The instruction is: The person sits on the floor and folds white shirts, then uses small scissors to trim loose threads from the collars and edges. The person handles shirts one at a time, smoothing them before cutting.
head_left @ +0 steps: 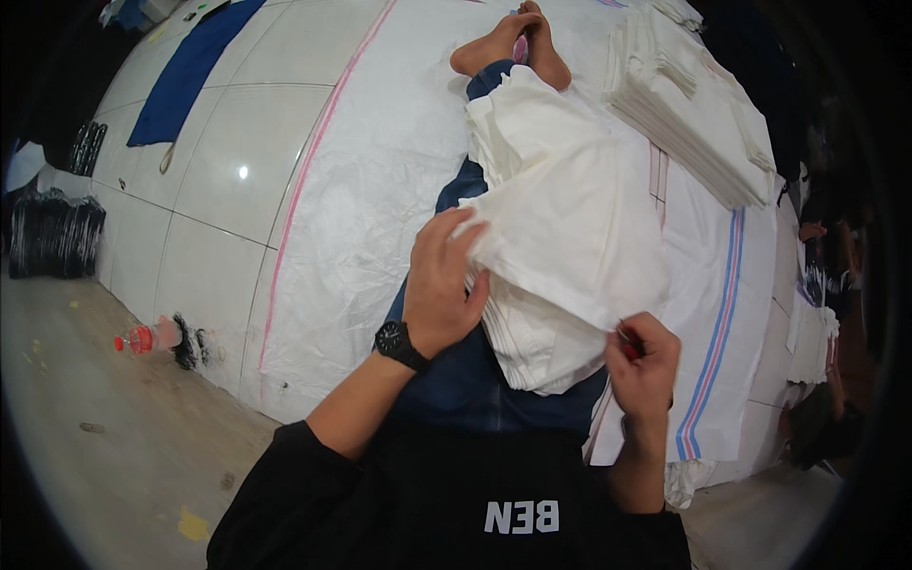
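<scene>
A loose stack of white cloth pieces point(570, 218) lies across my legs, which are in blue jeans. My left hand point(442, 285), with a black watch at the wrist, holds the left edge of the top piece, its fingers over the cloth and the thumb at the fold. At the stack's lower right corner is my right hand point(648, 366), curled around a small red-handled tool point(628, 346) with a dark metal part. Most of that tool is hidden by the fingers, so its exact kind does not show. The tool is close to the cloth's corner.
Under my legs spreads a white woven plastic sheet point(332, 247) with a pink edge. A tall folded pile of white cloth point(693, 123) sits at the far right. On the left, a blue cloth strip point(195, 71) and a red-capped bottle point(142, 339) lie on tiles, near a black wrapped bundle point(55, 236).
</scene>
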Tool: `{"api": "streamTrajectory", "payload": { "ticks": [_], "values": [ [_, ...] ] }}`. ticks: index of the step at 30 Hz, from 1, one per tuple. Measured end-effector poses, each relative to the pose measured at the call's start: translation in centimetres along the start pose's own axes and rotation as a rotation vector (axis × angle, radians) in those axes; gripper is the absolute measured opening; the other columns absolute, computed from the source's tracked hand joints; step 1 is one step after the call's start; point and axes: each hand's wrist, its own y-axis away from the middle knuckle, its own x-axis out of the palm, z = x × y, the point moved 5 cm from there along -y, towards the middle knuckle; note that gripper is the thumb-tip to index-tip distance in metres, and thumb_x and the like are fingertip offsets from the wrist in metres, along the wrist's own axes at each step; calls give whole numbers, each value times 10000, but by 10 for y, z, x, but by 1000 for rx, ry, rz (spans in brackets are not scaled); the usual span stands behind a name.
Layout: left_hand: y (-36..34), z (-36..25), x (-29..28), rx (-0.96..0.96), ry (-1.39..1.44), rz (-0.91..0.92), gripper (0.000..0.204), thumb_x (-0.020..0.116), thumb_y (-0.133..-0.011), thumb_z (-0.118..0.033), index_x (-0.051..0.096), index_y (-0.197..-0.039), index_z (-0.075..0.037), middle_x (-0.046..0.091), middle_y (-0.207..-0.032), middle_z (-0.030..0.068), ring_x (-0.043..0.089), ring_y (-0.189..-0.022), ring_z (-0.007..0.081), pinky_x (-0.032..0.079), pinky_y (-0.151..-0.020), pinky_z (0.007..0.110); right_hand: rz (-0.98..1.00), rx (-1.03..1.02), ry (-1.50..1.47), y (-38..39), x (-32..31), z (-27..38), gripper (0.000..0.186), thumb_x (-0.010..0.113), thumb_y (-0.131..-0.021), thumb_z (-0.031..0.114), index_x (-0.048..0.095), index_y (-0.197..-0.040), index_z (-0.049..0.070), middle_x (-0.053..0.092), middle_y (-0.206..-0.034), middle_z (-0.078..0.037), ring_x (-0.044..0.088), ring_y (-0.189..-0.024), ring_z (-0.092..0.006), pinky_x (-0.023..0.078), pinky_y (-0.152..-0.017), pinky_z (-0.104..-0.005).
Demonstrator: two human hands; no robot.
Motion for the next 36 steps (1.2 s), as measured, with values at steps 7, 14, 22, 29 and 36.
{"api": "streamTrajectory", "payload": {
  "ticks": [7,14,22,29,36],
  "values": [
    [4,-5,-8,93,-57,209,375,715,-731,45,735,-1083,-82,672,-1312,117,557,-1361,371,439,-1125,506,-240,138,0,28,-32,-24,373,824,-826,58,710,-1179,15,671,-884,-117,657,-690,-205,537,-644,-324],
    [-6,-25,15,154,-11,204,388,746,-794,31,712,-1172,-50,716,-1190,105,636,-1214,340,487,-1049,454,-28,-265,282,4,17,38,457,809,-744,54,716,-1191,73,626,-950,-122,685,-741,-326,547,-646,-433],
    [-29,-1,37,-304,479,398,278,654,-978,-12,638,-1254,-34,705,-948,66,649,-958,254,505,-897,393,66,199,-88,-47,-4,-20,150,669,-975,102,670,-963,-47,633,-689,-196,616,-641,-283,492,-666,-378],
    [-36,-18,34,-43,294,342,246,702,-971,-106,663,-1209,-61,669,-857,54,620,-850,251,477,-927,395,-30,105,-34,-45,0,-13,123,679,-963,77,678,-982,-44,677,-763,-211,622,-631,-303,498,-652,-387],
    [-39,8,5,-408,619,-170,202,578,-971,23,684,-1140,47,723,-1106,86,661,-1029,133,528,-927,281,-224,-241,-442,-24,-17,14,26,676,-984,-17,697,-996,-6,649,-766,-33,579,-650,-67,381,-567,-226]
  ]
}}
